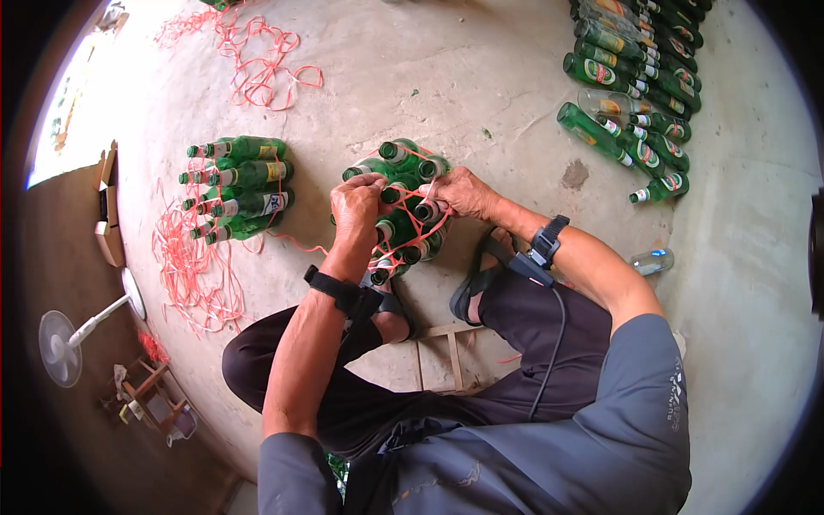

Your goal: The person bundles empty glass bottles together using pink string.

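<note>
A cluster of green glass bottles (390, 230) stands upright on the floor between my feet, necks facing up at me. Pink plastic twine (410, 194) crosses over and around the necks. My left hand (354, 209) is closed at the left side of the cluster, its thumb and fingers pinching the twine near a bottle mouth. On the opposite side my right hand (463, 194) is also closed, with twine between thumb and fingers beside the necks. My hands and forearms cover parts of the outer bottles.
Another tied bundle of green bottles (249, 176) is at the left, beside a heap of loose pink twine (193, 279). More twine (266, 64) lies farther off. Rows of bottles (639, 77) lie at the upper right. A clear bottle (652, 262) and a white fan (62, 348) are nearer.
</note>
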Tool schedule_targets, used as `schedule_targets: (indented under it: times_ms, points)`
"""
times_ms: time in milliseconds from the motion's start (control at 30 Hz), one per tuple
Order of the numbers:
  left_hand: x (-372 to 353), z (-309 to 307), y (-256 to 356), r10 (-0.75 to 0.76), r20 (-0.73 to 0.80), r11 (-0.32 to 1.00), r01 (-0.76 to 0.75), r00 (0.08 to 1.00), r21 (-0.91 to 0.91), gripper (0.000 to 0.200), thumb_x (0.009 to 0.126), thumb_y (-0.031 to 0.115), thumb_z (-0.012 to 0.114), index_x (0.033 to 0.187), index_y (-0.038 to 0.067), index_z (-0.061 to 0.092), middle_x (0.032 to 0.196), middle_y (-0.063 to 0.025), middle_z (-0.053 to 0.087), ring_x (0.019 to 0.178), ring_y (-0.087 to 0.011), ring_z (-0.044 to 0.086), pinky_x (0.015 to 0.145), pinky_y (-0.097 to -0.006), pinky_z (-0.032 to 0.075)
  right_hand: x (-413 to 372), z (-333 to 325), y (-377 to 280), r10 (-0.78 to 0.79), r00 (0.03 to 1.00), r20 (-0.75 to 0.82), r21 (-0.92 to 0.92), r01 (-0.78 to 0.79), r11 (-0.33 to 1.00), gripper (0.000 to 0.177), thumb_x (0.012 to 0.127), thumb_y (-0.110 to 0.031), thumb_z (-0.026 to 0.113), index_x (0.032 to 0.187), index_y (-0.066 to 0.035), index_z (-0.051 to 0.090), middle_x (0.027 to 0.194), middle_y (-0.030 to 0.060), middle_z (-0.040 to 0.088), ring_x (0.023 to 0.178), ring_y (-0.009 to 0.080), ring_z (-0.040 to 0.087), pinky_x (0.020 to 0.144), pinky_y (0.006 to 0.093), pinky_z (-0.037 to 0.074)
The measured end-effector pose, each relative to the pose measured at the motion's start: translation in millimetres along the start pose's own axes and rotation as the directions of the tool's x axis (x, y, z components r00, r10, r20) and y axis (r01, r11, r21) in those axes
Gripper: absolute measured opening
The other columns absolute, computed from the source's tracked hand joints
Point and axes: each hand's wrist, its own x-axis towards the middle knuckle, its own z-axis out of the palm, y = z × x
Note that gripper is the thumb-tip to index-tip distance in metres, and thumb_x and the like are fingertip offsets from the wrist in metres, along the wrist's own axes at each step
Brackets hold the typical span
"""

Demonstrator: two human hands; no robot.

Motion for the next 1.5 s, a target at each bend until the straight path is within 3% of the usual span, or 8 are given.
schedule_targets:
  times_ms: [333,500,600,833,1033,1267,1333,1500]
  points:
    - [7.1,7.9,-17.1,0.07,-0.067,0.997,-0.068,0.995,0.024,0.015,0.087,0.005,0.061,0.097,-0.001,0.07,0.085,-0.0094,0.068,0.063,-0.0144,0.063,0.05,-0.0247,0.052,-0.2,0.7,16.5,0.065,0.995,-0.071,0.084,-0.059,0.995,0.028,0.091,-0.021,0.059,0.075,-0.001,0.069,0.06,-0.001,0.058,0.059,0.0071,0.054,0.054,0.0253,0.043]
    - [7.5,9.5,-17.3,0.047,-0.064,0.999,-0.049,0.997,-0.02,0.016,0.089,0.006,0.059,0.097,-0.001,0.07,0.085,-0.01,0.068,0.066,-0.016,0.065,0.052,-0.0253,0.053,-5.5,-13.9,11.8,-0.29,0.955,0.06,-0.556,0.273,0.785,0.03,0.093,-0.022,0.056,0.075,0.0,0.065,0.059,0.0114,0.056,0.054,0.0198,0.055,0.053,0.0324,0.044]
    - [9.7,9.6,-20.6,0.079,-0.055,0.996,-0.081,0.995,-0.025,0.016,0.089,0.006,0.058,0.097,-0.001,0.07,0.084,-0.0096,0.067,0.067,-0.0166,0.066,0.054,-0.0262,0.054,-6.2,-15.2,10.1,-0.304,0.95,0.071,-0.552,0.291,0.782,0.03,0.094,-0.022,0.054,0.077,0.0,0.064,0.06,0.0164,0.052,0.053,0.0261,0.053,0.053,0.0349,0.043]
    - [9.5,10.2,-16.4,0.051,-0.057,0.997,-0.048,0.997,0.062,0.017,0.086,0.005,0.059,0.098,0.001,0.071,0.085,-0.0082,0.068,0.062,-0.0141,0.063,0.052,-0.0259,0.052,-1.9,-25.6,5.9,-0.406,0.912,0.062,-0.554,0.37,0.746,0.035,0.095,-0.026,0.057,0.073,0.001,0.061,0.051,-0.0004,0.044,0.052,0.0069,0.04,0.05,0.0286,0.039]
    - [6.0,9.5,-14.3,0.083,-0.006,0.985,-0.081,0.997,0.15,0.018,0.086,0.007,0.06,0.097,0.0,0.072,0.079,-0.0079,0.067,0.053,-0.011,0.056,0.049,-0.0247,0.048,2.6,-39.4,6.8,-0.438,0.815,0.38,-0.819,0.517,0.249,0.018,0.077,-0.02,0.056,0.091,-0.013,0.064,0.067,0.0062,0.055,0.065,0.0214,0.061,0.058,0.0341,0.049]
    - [-14.2,11.5,-5.8,0.201,-0.012,0.98,-0.201,0.98,0.014,0.019,0.087,0.017,0.066,0.093,-0.001,0.071,0.066,0.0009,0.056,0.051,-0.0071,0.049,0.047,-0.0208,0.039,2.4,-41.1,5.5,-0.451,0.782,0.43,-0.812,0.553,0.185,0.012,0.076,-0.022,0.057,0.081,-0.012,0.062,0.064,0.0069,0.055,0.065,0.0228,0.061,0.058,0.0361,0.049]
    - [-14.1,14.7,-12.4,0.266,0.001,0.964,-0.266,0.964,0.011,0.02,0.086,0.018,0.067,0.094,0.0,0.071,0.066,0.0016,0.057,0.052,-0.0063,0.049,0.048,-0.021,0.039,-8.3,-34.3,-11.0,-0.395,0.885,0.246,-0.677,0.449,0.583,0.017,0.083,-0.013,0.055,0.068,-0.004,0.056,0.058,0.0049,0.052,0.052,0.018,0.056,0.05,0.0304,0.045]
    - [-13.2,15.2,-19.2,0.361,0.052,0.928,-0.364,0.931,0.081,0.017,0.085,0.013,0.068,0.094,-0.002,0.069,0.073,0.0002,0.063,0.062,-0.0046,0.052,0.055,-0.0202,0.041,-5.3,-33.1,-20.4,-0.441,0.83,0.341,-0.779,0.512,0.362,0.022,0.082,-0.015,0.056,0.063,-0.004,0.053,0.058,0.0081,0.053,0.055,0.0208,0.059,0.052,0.033,0.047]
